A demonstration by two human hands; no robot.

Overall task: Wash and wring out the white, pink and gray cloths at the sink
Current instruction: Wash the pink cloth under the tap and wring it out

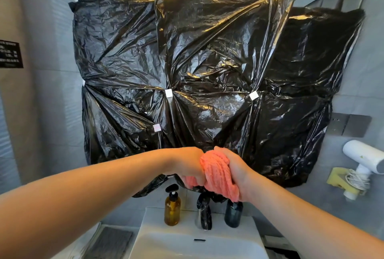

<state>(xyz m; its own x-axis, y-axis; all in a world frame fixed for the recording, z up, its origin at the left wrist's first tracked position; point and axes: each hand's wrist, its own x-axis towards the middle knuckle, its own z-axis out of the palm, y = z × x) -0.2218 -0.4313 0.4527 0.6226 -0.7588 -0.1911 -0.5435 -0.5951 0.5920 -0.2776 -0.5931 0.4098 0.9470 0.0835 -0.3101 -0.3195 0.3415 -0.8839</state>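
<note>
At the far left a small black sign [10, 54] hangs on the tiled wall. Low in the left corner a gray cloth [108, 244] lies flat on the counter, just beside the white sink [154, 224]. The left forearm reaches in from the lower left, and the left hand [187, 165] is raised above the sink, its fingers curled tightly round one end of the pink cloth [218, 173]. The cloth is bunched into a thick twisted roll, held in the air between both hands, above the faucet [204, 215]. Below the hands, an amber pump bottle [172, 208] stands upright on the sink's back ledge to the left of the faucet, and a dark bottle [233, 215] stands to its right, its top hidden behind the cloth. The right hand [236, 167] clenches the other end of the roll, knuckles close against the left hand. Behind everything, crumpled black plastic bags [207, 71] are taped over the wall. Further right, a metal plate [351, 125] is fixed to the tiles, and below it a white hair dryer [365, 159] sits in a yellow holder [337, 179] with its cord coiled.
</note>
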